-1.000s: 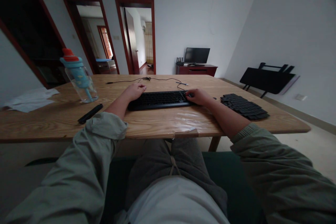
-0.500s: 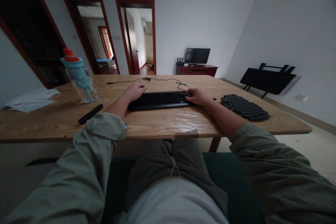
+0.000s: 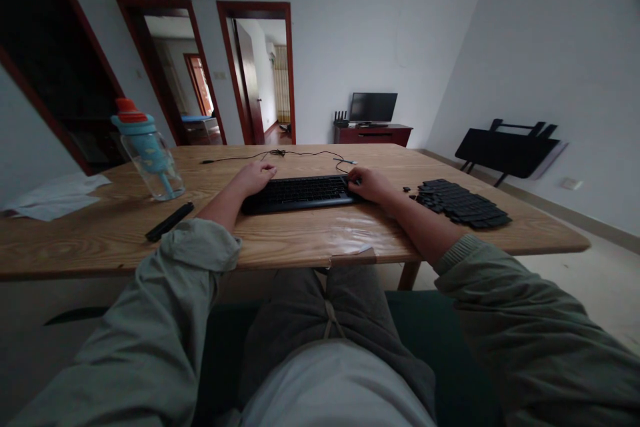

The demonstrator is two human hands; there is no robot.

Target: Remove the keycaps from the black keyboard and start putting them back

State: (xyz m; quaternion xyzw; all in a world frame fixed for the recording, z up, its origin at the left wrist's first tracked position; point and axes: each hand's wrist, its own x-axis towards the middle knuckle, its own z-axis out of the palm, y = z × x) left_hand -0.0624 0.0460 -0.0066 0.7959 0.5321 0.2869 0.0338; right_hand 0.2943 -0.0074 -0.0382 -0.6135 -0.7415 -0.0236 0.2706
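You sat at a broad wooden tabletop [image 3: 280, 240] that carried everything in play, and the black keyboard [image 3: 299, 192] lay across its middle, well back from the near edge, its cable [image 3: 280, 153] trailing off behind it. To its right, apart from it, the removed keycaps [image 3: 460, 203] lay in a flat dark spread, with a few loose ones [image 3: 411, 193] strewn between that spread and the keyboard's right end. Judging by the size of that spread, a good share of the caps were already off, though the keyboard was too dark and small in view to tell which positions were bare and which were still covered, so how much remained could not be read. Your left hand [image 3: 256, 177] rested on the keyboard's far left corner, fingers loosely curled and flat on it, steadying rather than gripping. Your right hand [image 3: 367, 183] was closed down narrow over the keyboard's right end, fingertips pinched at the keys there; whether it held a cap, I cannot tell. Off to the left stood a clear water bottle [image 3: 147, 157] with a blue lid, a slim black bar [image 3: 169, 221] lay near it, and some white paper [image 3: 57, 195] sat at the far left edge.
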